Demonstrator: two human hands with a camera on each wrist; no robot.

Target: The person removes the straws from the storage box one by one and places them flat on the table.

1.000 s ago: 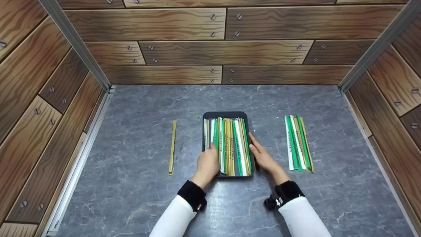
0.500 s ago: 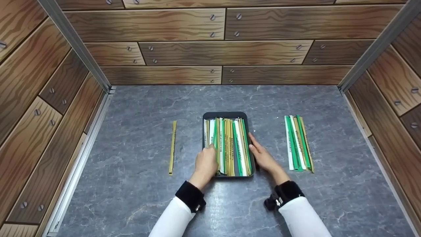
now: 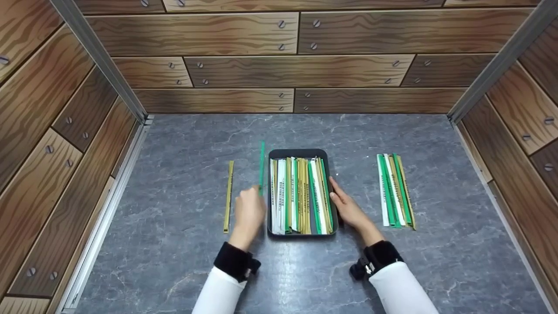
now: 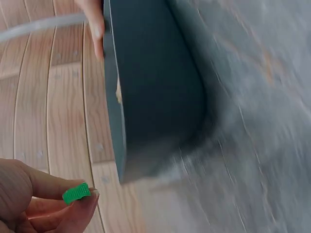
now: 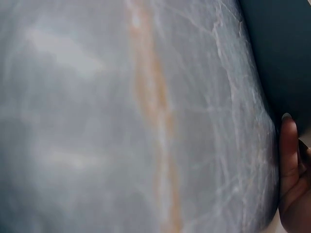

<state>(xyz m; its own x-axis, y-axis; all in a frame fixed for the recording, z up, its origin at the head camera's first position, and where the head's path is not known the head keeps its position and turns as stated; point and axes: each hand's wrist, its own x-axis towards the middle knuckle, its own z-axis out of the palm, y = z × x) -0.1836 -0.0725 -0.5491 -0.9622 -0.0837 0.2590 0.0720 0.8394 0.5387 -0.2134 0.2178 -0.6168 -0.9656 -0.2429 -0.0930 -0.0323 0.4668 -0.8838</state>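
Observation:
My left hand pinches one end of a long, thin green wrapped straw, left of the black tray. In the left wrist view, its crimped green end pokes out between thumb and fingers. Green, white and gold wrapped straws lie lengthwise side by side in the tray. My right hand rests against the tray's right side, fingers fairly straight. The right wrist view shows one finger along the dark wall.
A single gold straw lies on the grey marbled table left of my left hand. On the right lies a small row of green, white and gold straws. Wood-patterned walls enclose the back and sides.
My left hand has drawn a green straw out of the tray's left part and moved left with it, past the rim. White straws show where the hand was. My right hand stays put.

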